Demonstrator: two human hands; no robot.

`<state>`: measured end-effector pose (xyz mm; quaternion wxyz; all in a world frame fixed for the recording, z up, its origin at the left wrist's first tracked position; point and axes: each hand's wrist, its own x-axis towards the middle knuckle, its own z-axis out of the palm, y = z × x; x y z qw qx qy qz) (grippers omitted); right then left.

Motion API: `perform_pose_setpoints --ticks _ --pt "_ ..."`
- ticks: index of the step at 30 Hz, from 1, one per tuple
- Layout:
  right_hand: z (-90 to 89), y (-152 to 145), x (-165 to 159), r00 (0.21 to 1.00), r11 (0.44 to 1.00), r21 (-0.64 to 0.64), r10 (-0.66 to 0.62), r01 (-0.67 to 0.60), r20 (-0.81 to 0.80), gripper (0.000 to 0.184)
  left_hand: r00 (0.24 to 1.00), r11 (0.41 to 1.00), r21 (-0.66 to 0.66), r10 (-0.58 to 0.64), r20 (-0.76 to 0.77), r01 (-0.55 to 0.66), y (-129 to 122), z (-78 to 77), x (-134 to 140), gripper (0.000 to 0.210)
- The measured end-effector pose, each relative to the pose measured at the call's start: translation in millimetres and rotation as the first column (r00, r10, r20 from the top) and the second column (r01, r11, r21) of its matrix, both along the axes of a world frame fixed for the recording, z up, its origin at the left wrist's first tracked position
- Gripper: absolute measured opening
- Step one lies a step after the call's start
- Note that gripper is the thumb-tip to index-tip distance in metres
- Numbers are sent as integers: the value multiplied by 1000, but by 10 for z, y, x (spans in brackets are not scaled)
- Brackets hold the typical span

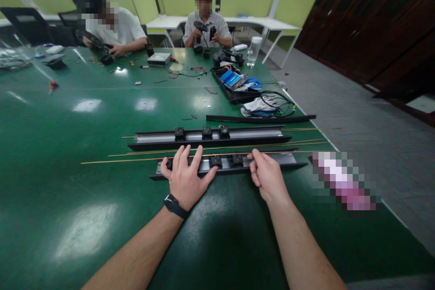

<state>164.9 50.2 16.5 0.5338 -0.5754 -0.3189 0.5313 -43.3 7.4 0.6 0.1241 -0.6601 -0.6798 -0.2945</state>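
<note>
A near black-edged metal channel [283, 159] lies lengthwise across the green table, with small black blocks [237, 160] set in it. My left hand [188, 174] rests over its left part, fingers spread and thumb stretched along the near wall. A long thin brass rod [118, 161] runs along the channel, passing under or by my left fingers; the exact contact is hidden. Over the channel's right part, my right hand [268, 174] is closed, thumb and forefinger pinching the rod. Just beyond lies a second channel [251, 137] holding three black blocks.
More thin brass rods [306, 141] lie between the channels. Behind them are a black strip [261, 118], gloves [260, 106], a looped black cable and a black tray [234, 96]. A pixelated pink item [345, 181] lies right. Two people sit across the table [112, 217].
</note>
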Motion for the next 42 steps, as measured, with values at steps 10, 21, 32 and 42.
perform_pose_setpoints --ticks 10,21,32,42 --pt "-11 -19 18 999 1000 1 8 -8 35 40 999 1000 3 -22 29 22 10 -9 -23 59" --pt "-9 -12 15 1000 1000 8 0 0 1 38 999 1000 -6 -23 43 23 9 1 -18 59" --pt "-41 5 22 1000 998 56 4 -4 -5 37 996 999 -3 -35 76 35 -16 29 -8 56" --pt "-63 18 24 1000 995 100 16 -17 5 33 997 999 9 -35 65 34 -25 23 -9 56"
